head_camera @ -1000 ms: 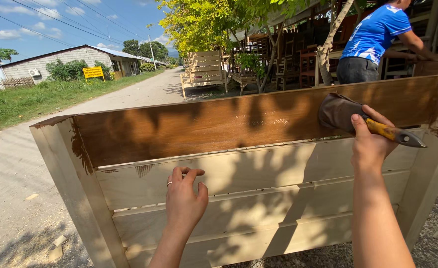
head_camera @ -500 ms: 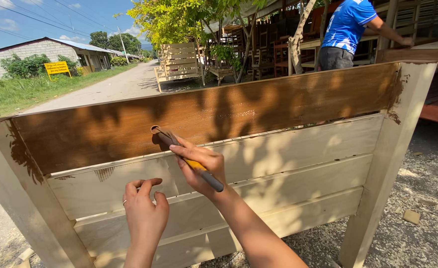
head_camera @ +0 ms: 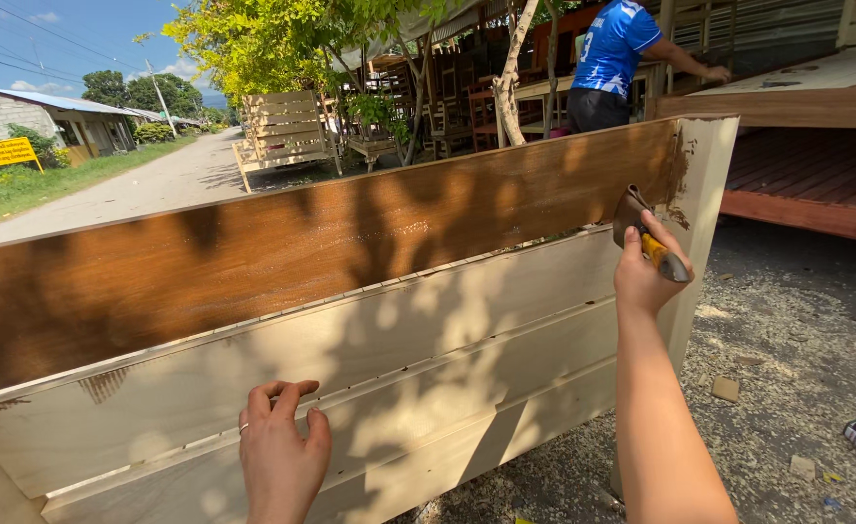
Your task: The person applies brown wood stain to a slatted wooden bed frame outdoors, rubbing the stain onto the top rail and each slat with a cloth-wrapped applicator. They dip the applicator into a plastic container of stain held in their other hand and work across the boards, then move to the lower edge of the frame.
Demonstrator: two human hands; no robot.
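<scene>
A wide wooden panel [head_camera: 428, 349] stands upright in front of me. Its top board [head_camera: 302, 243] is stained brown, while the lower boards are bare pale wood. My right hand [head_camera: 646, 277] grips a paintbrush [head_camera: 641, 228] with a yellow ferrule. The bristles touch the right end of the stained board, next to the pale corner post [head_camera: 709, 184]. My left hand [head_camera: 280, 451] rests flat on a lower pale board, fingers slightly spread, holding nothing.
A person in a blue shirt [head_camera: 617, 58] stands behind the panel beside stained furniture [head_camera: 796, 165]. Gravel ground [head_camera: 796, 369] with small wood scraps lies at right. An unpainted slatted bench [head_camera: 282, 131] stands by the road [head_camera: 137, 189], under trees.
My right hand has carried the brush from the left part of the stained board to its right end. My view has shifted right; the left hand stays on the lower boards.
</scene>
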